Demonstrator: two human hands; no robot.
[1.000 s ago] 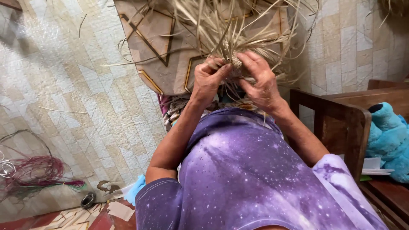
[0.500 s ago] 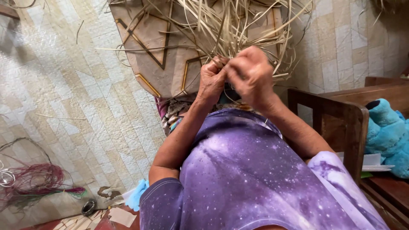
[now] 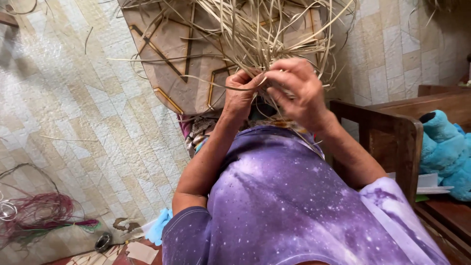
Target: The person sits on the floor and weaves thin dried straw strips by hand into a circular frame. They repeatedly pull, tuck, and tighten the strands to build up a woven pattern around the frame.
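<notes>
Your left hand point(image 3: 241, 94) and right hand point(image 3: 299, 91) both pinch the pale dried straw strips point(image 3: 255, 37), fingers closed together.

Straw strips point(image 3: 255, 34) run off the top edge; right hand point(image 3: 299, 91) blurred.

Soft, even daylight, no glare. Faint shadow at top-left corner. Right hand point(image 3: 299, 91) slightly motion-blurred; straw strips point(image 3: 255, 34) & floor sharp. Mild wide-angle stretch at edges.
</notes>
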